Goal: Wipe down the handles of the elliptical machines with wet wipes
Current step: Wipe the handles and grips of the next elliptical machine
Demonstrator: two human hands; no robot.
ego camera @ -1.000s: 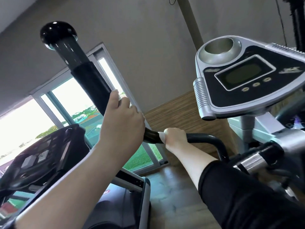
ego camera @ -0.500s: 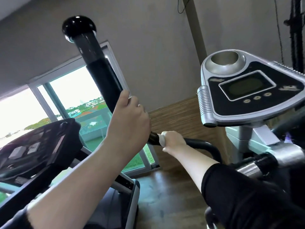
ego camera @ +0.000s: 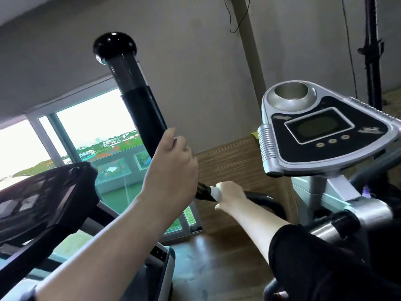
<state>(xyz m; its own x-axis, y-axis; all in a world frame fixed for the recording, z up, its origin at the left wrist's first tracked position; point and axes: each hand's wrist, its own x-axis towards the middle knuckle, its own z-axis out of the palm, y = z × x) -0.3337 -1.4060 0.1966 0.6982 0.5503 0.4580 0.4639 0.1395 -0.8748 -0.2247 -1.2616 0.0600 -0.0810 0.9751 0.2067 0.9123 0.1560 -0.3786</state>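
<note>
A tall black elliptical handle [ego camera: 138, 105] with a round glossy knob rises at centre left. My left hand [ego camera: 173, 168] grips this handle about midway down its foam sleeve. Lower and to the right, my right hand [ego camera: 230, 194] holds a white wet wipe [ego camera: 214, 193] wrapped round the thin black bar [ego camera: 260, 197] that curves toward the machine's post. Only a small edge of the wipe shows past my fingers. A short stretch of bare bar separates the two hands.
The elliptical's silver and black console [ego camera: 321, 131] with a screen and cup holder stands at the right. A treadmill console [ego camera: 39, 192] sits low at the left, before a large window [ego camera: 91, 135]. Wooden wall panelling and floor lie behind; a dark stand rises at far right.
The view has swung so the handle and console sit further right and lower. Both hands keep their grips; the right hand with the wipe stays at about the same place on the bar.
</note>
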